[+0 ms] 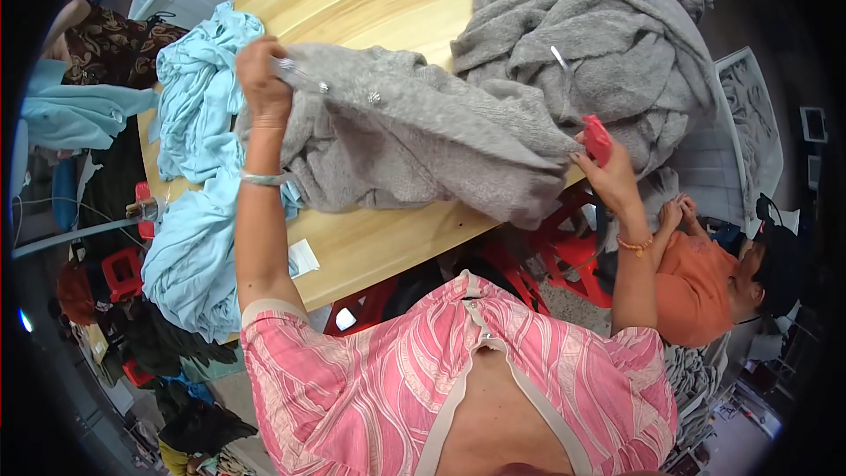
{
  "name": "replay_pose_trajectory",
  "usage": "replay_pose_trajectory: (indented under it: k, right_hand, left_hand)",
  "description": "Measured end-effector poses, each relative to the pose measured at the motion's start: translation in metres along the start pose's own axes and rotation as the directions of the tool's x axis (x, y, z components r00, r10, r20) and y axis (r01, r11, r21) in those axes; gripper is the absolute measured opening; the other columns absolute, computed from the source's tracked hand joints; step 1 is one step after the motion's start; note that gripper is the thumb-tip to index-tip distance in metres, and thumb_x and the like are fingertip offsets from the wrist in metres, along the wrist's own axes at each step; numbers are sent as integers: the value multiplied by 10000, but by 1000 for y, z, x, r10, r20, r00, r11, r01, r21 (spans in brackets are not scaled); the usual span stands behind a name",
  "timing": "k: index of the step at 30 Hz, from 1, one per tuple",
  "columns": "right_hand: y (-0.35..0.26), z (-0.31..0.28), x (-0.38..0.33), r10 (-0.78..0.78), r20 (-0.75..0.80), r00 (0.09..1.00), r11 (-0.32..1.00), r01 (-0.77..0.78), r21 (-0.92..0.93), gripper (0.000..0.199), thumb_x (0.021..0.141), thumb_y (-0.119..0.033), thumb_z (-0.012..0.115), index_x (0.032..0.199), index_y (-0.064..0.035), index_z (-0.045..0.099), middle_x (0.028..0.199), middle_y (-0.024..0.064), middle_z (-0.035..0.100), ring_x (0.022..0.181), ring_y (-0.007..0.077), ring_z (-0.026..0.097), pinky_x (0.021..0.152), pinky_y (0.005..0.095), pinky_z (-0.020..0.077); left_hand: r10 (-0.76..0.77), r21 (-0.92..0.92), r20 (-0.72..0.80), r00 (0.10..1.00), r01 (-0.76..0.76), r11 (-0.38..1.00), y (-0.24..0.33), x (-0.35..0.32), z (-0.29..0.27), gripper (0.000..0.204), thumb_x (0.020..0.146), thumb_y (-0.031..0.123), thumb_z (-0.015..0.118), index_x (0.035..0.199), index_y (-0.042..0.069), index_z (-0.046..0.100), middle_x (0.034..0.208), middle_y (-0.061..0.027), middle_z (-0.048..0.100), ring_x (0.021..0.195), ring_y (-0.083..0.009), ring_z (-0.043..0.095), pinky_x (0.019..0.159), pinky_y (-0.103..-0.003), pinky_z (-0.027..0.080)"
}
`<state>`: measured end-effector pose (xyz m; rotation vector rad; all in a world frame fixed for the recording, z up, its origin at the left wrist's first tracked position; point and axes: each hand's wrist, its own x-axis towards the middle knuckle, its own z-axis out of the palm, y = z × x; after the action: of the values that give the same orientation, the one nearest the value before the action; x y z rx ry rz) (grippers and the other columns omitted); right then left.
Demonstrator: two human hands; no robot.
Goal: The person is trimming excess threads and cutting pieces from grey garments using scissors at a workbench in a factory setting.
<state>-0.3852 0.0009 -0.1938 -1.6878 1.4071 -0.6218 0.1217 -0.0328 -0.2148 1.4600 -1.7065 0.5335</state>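
A grey fuzzy knit garment point(441, 132) is stretched between my hands above the wooden table, with shiny buttons point(374, 97) along its edge. My left hand point(262, 79) is closed on its left end, where a clear, glossy piece point(286, 69) shows beside the fingers. At the opposite end my right hand point(610, 172) pinches the garment's edge between thumb and finger. A small red object point(597, 141) sits in or on that hand; its kind is unclear.
Light blue garments point(198, 97) lie heaped along the table's point(352, 0) left side. A large grey knit pile point(608, 44) covers its far right. Red stools point(568, 251) stand below the near edge. A person in orange point(701, 286) sits close at right, beside a bin of grey cloth point(749, 115).
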Motion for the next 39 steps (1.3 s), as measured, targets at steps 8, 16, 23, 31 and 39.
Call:
replay_pose_trajectory:
  k: [8, 16, 23, 31, 39]
  right_hand:
    - [7, 40, -13, -216, -130, 968, 931, 165, -325, 231, 802, -122, 669, 1000, -30, 591, 910, 174, 588, 851, 351, 603, 730, 371, 473]
    - [-44, 57, -18, -103, 351, 931, 845, 268, -462, 239, 826, -241, 650, 989, -71, 604, 812, 179, 631, 766, 388, 604, 655, 438, 468]
    - [-74, 101, 9, -39, 481, 876, 724, 357, -590, 236, 842, -292, 612, 912, -66, 605, 747, 203, 631, 751, 390, 616, 669, 479, 470]
    - [-90, 168, 68, -178, 453, 874, 730, 426, -534, 257, 840, -304, 601, 867, -48, 603, 726, 201, 632, 772, 401, 622, 689, 503, 471]
    - [-61, 92, -1, 118, 523, 844, 741, 276, -613, 286, 829, -319, 612, 864, -36, 613, 738, 215, 632, 767, 406, 622, 690, 507, 472]
  left_hand:
    - [-344, 121, 385, 856, 322, 939, 6, -113, 52, 413, 649, -66, 503, 1030, 63, 599, 1116, -166, 546, 1073, -372, 477, 936, -438, 390]
    - [-270, -9, 455, 848, 308, 951, 117, -126, 42, 516, 837, 336, 639, 1299, 139, 522, 1447, -181, 342, 1339, -427, 273, 1093, -561, 188]
    - [-271, 41, 579, 769, 304, 952, 105, -154, 83, 573, 830, 419, 617, 1350, 221, 480, 1506, -77, 277, 1362, -460, 182, 1045, -684, 100]
    - [-259, 6, 627, 734, 328, 945, 103, -161, 90, 575, 825, 424, 619, 1354, 251, 474, 1519, -50, 254, 1360, -471, 170, 1020, -721, 68]
    - [-270, -6, 616, 740, 347, 938, 99, -170, 87, 600, 829, 394, 625, 1374, 208, 455, 1527, -61, 239, 1371, -467, 140, 1033, -701, 48]
